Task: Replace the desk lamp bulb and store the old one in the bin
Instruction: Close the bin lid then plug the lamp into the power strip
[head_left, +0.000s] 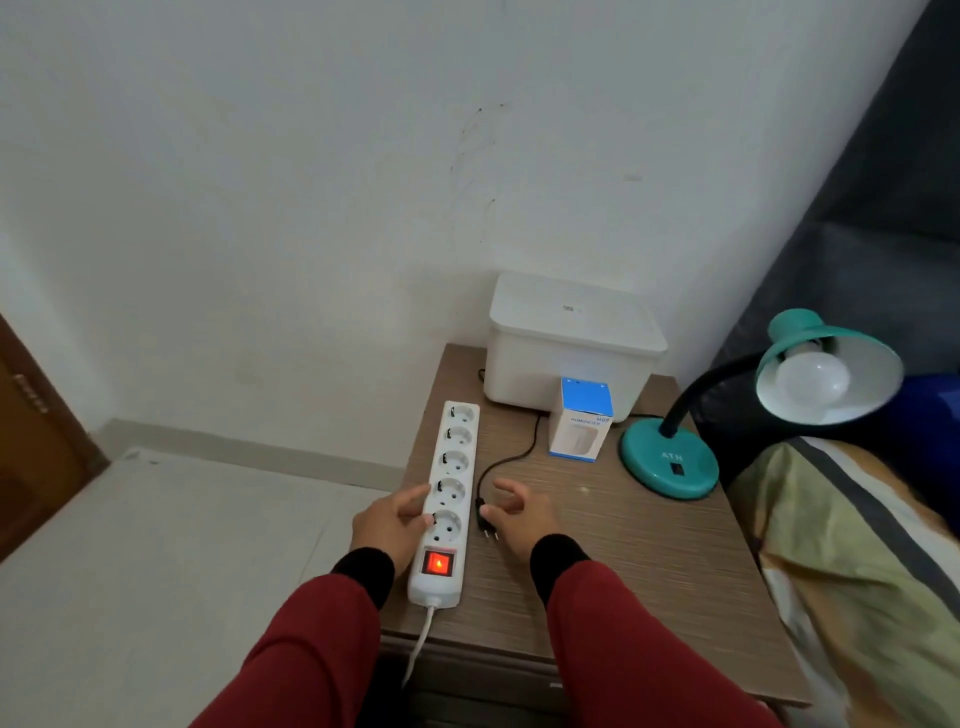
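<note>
So the table (649, 566) is a small bedside one with a brownish wood-grain laminate top, pushed into the corner against a white wall, with a bed and striped blanket (857, 545) along its right side.

Biggest thing on it is the white plastic bin (566, 358) at the far end, lid on, matte with rounded corners. My guess is that's where the old bulb ends up, so it's parked out of the way until needed.

The desk lamp (748, 410) is on the far right: teal glossy round base, black flexible neck, teal shade tipped toward the camera so you can look right into the white inside. The bulb (815, 382), a frosted white globe, is still screwed in and isn't lit.

The white power strip (449, 493) runs near to far along the left edge, five round sockets, red rocker switch glowing at the near end, so it's live.

In front of the bin stands a small blue and white carton (582, 423). Probably the new bulb's box, though the print is too blurry to read.

The lamp's black plug (485, 522) lies flat on the table just right of the strip, pins showing, so it's out of the socket. Sensible before touching a bulb.

Left hand (392, 522) grips the strip's left edge, looks like to steady it. Right hand (519, 514) hovers at the plug with fingers loosely spread, holding nothing.
</note>
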